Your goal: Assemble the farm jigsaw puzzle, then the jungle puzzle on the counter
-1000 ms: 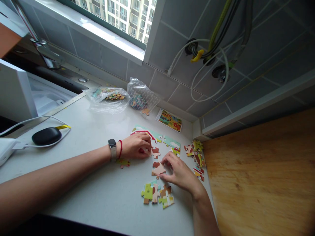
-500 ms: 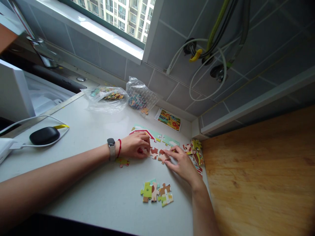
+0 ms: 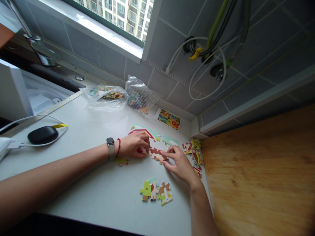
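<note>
My right hand (image 3: pixel 179 162) grips a brown-and-pink jigsaw puzzle piece (image 3: pixel 159 158) between thumb and fingertips, flat on the white counter. That piece now meets another brown-and-pink piece (image 3: pixel 153 151) on its left. My left hand (image 3: pixel 137 145), with a watch and a red cord at the wrist, has its fingers curled down on the left end of this row; the piece under them is mostly hidden. Behind the hands lie joined pieces with a red roof edge (image 3: pixel 145 130) and pale green pieces (image 3: pixel 169 140). A yellow-green piece (image 3: pixel 122 161) pokes out below my left wrist.
Loose pieces form a group (image 3: pixel 152 191) near the front and a pile (image 3: pixel 195 152) at the right edge. Plastic bags of pieces (image 3: pixel 108 98) (image 3: pixel 139 95) and a picture card (image 3: pixel 167 118) lie at the back. A black device (image 3: pixel 43 135) with a white cable sits left.
My right hand has slid its puzzle piece slightly left, closing the gap to the neighbouring piece. My left hand has stayed nearly in place.
</note>
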Demonstrator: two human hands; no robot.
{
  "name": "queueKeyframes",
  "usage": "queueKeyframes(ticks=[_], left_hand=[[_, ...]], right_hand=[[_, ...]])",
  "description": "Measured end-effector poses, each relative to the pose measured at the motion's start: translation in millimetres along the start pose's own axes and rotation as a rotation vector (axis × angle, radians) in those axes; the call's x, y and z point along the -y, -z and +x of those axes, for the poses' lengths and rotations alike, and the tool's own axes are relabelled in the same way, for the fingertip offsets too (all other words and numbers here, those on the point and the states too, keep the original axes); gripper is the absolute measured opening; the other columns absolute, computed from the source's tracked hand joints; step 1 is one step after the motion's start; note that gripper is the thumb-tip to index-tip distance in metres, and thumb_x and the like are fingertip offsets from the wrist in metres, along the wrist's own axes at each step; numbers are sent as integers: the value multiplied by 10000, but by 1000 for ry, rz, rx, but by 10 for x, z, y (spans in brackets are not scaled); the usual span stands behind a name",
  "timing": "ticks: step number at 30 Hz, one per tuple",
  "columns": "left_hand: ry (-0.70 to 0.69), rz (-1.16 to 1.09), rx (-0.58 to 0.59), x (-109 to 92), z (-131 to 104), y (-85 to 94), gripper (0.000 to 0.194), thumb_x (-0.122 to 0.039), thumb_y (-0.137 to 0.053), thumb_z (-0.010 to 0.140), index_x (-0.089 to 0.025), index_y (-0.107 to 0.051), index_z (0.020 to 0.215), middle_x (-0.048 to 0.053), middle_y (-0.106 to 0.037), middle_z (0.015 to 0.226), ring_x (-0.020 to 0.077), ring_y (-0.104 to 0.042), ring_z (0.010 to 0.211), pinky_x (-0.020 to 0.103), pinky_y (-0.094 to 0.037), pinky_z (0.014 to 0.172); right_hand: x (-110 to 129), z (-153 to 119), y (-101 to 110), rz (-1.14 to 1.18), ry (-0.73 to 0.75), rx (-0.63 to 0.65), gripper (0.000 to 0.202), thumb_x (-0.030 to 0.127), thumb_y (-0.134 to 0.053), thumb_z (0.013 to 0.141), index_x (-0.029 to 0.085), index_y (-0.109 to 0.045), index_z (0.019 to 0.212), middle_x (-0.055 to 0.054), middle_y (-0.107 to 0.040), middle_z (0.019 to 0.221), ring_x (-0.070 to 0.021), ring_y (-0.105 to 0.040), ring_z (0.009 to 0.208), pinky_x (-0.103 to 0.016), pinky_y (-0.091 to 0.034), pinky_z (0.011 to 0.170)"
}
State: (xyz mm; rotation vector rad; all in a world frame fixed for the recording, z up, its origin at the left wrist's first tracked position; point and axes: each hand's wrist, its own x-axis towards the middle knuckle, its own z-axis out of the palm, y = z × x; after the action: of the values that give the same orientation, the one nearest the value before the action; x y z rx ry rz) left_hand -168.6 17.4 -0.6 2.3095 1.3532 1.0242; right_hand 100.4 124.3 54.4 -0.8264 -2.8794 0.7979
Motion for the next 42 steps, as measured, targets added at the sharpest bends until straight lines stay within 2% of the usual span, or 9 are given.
queueKeyframes(ticks=[10, 17, 20, 24, 26, 29, 32, 37, 42], left_hand=[[23, -25, 28, 35, 0, -4, 184, -160, -793, 804, -223, -773, 976, 40, -734, 1009, 217, -685, 967, 326, -539, 867], [-4, -13, 114, 83, 11, 75, 307, -293, -847, 825, -212, -748, 1104, 71, -739, 1065, 251, -687, 1002, 365, -540, 883], [-3, -9, 118, 75, 16, 106, 349, -239, -827, 809, -212, -730, 1143, 75, -735, 1087, 255, -685, 1014, 368, -542, 893], [-4, -10, 106, 50, 22, 122, 346, -225, -801, 804, -207, -720, 1140, 80, -733, 1101, 262, -683, 1021, 382, -546, 903], [-19, -30, 92, 48, 20, 118, 296, -248, -759, 861, -208, -713, 1151, 87, -735, 1109, 257, -683, 1030, 380, -548, 914], [19, -81, 8, 56, 10, 102, 266, -234, -558, 1024, -210, -666, 1266, 106, -727, 1188, 236, -686, 1084, 377, -543, 969], [112, -123, -81, 61, -2, 86, 332, -207, -395, 1094, -196, -582, 1369, 108, -721, 1249, 214, -692, 1116, 371, -542, 995], [134, -131, -103, 53, -9, 69, 318, -228, -381, 1102, -187, -570, 1354, 100, -739, 1191, 204, -704, 1075, 359, -564, 953], [133, -85, -99, 72, -27, 50, 396, -171, -394, 1060, -195, -508, 1439, 112, -731, 1222, 212, -704, 1077, 375, -567, 958]], right_hand=[[4, -2, -3, 9, -12, 14, 424, 184, -759, 900, 316, -769, 1302, -71, -599, 1129, -238, -629, 1090, -408, -515, 1042], [-89, -9, -34, 29, 5, 12, 446, 219, -746, 906, 323, -747, 1339, -73, -598, 1152, -240, -631, 1098, -407, -514, 1052], [-84, -12, -30, 41, -7, 15, 441, 225, -743, 910, 329, -746, 1339, -70, -596, 1163, -238, -632, 1107, -410, -504, 1068], [-47, -11, -12, 46, -22, 30, 439, 216, -735, 910, 315, -747, 1337, -70, -591, 1167, -237, -635, 1115, -406, -501, 1070], [-40, -12, -8, 43, -24, 29, 438, 206, -734, 906, 303, -750, 1333, -72, -593, 1171, -236, -636, 1115, -406, -500, 1074], [-47, -15, -11, 45, -17, 19, 429, 206, -734, 910, 303, -752, 1327, -70, -601, 1165, -234, -640, 1109, -405, -505, 1069], [-57, -17, -17, 47, -1, 10, 433, 205, -737, 910, 313, -746, 1329, -64, -613, 1155, -230, -644, 1107, -393, -512, 1053], [-52, -19, 5, 41, -51, -6, 503, 224, -771, 878, 235, -701, 1376, -75, -653, 1170, -232, -663, 1067, -379, -537, 994], [-64, -78, 128, 78, -34, 1, 414, 275, -773, 880, 247, -729, 1291, -71, -679, 1205, -232, -678, 1067, -355, -543, 949]])
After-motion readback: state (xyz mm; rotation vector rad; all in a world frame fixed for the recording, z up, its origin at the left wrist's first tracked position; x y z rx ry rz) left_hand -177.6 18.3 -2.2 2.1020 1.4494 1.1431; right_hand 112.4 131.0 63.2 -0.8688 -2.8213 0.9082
